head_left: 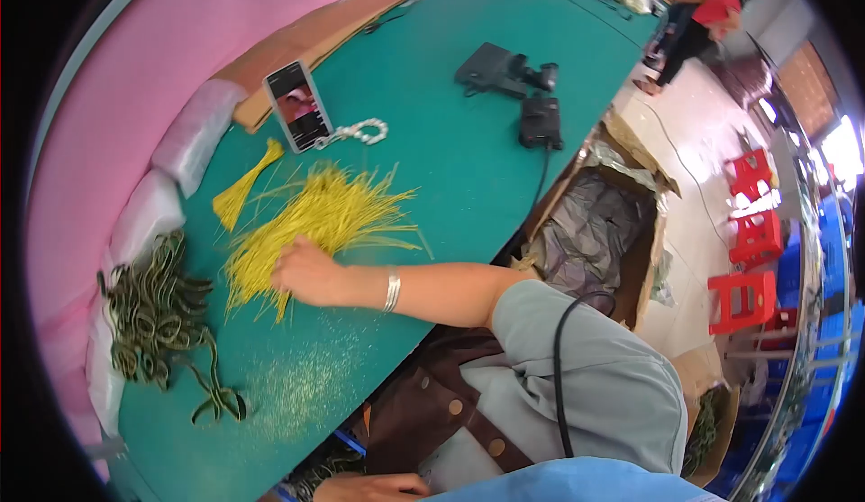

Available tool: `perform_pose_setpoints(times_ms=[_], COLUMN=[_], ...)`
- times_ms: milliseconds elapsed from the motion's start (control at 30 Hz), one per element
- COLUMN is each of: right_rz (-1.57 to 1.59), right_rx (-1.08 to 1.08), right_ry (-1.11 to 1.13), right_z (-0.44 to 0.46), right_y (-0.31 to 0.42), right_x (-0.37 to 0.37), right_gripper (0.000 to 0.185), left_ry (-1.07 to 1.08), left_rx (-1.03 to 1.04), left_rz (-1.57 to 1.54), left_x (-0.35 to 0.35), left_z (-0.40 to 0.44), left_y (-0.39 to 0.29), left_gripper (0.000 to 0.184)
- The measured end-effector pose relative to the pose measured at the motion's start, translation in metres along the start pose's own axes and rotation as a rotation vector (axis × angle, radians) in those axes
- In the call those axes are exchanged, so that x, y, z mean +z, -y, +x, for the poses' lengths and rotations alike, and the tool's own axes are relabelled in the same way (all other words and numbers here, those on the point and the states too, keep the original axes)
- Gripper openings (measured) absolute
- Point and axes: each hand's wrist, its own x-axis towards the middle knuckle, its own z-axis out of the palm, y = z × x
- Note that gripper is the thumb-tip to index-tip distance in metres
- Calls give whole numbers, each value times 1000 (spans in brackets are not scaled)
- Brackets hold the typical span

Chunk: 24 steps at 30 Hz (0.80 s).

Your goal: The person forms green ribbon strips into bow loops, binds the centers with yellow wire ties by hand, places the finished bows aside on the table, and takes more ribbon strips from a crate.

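Note:
My right hand (308, 273), with a silver bracelet on its wrist, reaches over the table into a loose pile of thin yellow strands (329, 209). Its fingers are curled down and closed on some of the strands; the fingertips are partly hidden. A small separate bundle of yellow strands (245, 187) lies just beyond the pile. My left hand (371, 488) shows only in part at the bottom edge, low by my lap, fingers laid out with nothing visible in them. Dark green coiled pieces (315, 473) are next to it.
Dark green twisted coils (162, 313) are heaped at the table's left side. A propped phone (297, 105) and white beads (360, 130) stand behind the pile. Black devices (514, 78) lie farther back. An open carton (599, 223) adjoins the table edge. Two people are far right.

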Motion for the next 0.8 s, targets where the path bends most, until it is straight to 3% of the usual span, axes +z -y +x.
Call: perform_pose_setpoints(times_ms=[100,167,200,267,333,367,400,467,533,567,633,667,733,800], right_rz=[22,-46,32,247,422,412,466,513,558,554,572,594,663,723], right_rx=[-74,58,-85,32,94,104,163,211,192,212,241,268,315,370], right_ry=[-66,160,27,-78,-102,-80,-30,32,32,51,76,91,102,96], right_z=[-1,0,-5,-4,-1,0,2,5,-2,-2,-2,-2,-2,-5], right_y=[-24,-14,-21,-12,-6,-4,4,14,16,19,25,27,37,41], right_x=[21,-5,-5,-20,-27,-29,-33,-32,-26,-25,-25,-26,-33,-42], right_gripper=[7,17,19,16,13,13,13,13,12,11,11,10,10,10], left_ry=[-69,-163,-263,-629,-1248,-1525,-1701,-1880,-1703,-1711,-1076,-1073,-930,-867], left_rx=[5,26,47,99,55,-38,-303,-692,-688,-690,-971,-966,-1264,-1345], left_rz=[60,130,195,430,819,988,1191,1226,1414,1406,1946,1935,2006,2020], left_x=[11,14,10,2,-10,-23,-34,-47,-59,-67,-83,-89,-104,-118], left_z=[-12,-23,-32,-62,-104,-128,-152,-178,-208,-214,-222,-228,-239,-259], left_y=[-15,-30,-37,-55,-72,-81,-91,-98,-76,-67,-49,-41,-23,-17], left_gripper=[40,40,40,39,39,39,24,17,18,18,26,26,30,26])
